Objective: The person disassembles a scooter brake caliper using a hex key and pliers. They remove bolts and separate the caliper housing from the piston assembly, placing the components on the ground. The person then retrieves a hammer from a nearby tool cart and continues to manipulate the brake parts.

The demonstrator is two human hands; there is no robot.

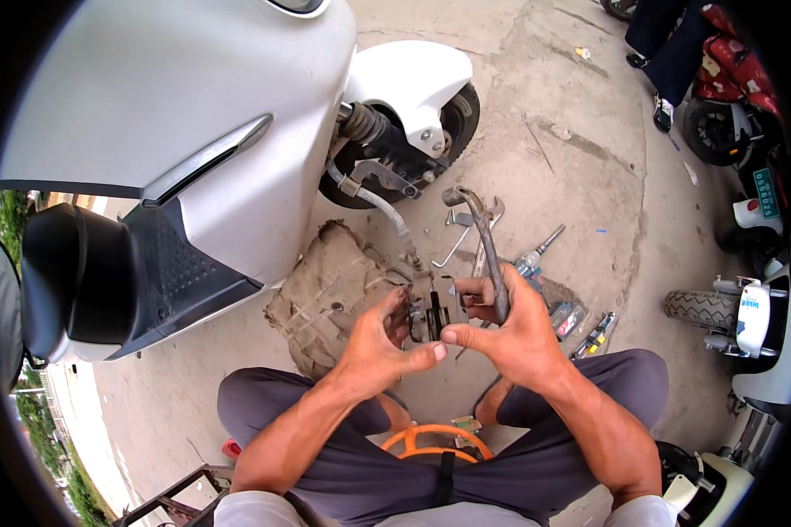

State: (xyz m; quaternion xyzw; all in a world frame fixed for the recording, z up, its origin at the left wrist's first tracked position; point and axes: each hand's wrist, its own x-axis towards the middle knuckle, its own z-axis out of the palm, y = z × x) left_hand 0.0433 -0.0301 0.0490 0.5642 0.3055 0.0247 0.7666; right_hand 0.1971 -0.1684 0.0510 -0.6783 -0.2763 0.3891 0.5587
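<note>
Brake caliper [431, 314] is off the front wheel [453, 114]; left hand [380, 338] grips it, right hand [510, 329] grips the wrench [483, 241]. Refit pending.

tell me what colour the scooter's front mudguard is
White, the same as the scooter body; the front mudguard shows best in the head view.

Brake caliper [431, 314] mostly masked by the fingers of both hands [448, 338]; pad state can't be made out. Wrench [483, 250] shaft covered where it passes through the right hand [510, 329]. White scooter [176, 114] cut off at top and left edges. Front wheel [461, 119] largely hidden by the mudguard [409, 79]. Orange stool [431, 439] mostly concealed between the legs. Small tools [580, 325] on the floor too small to identify. Bystander's legs [672, 44] cropped at the top edge.
</note>
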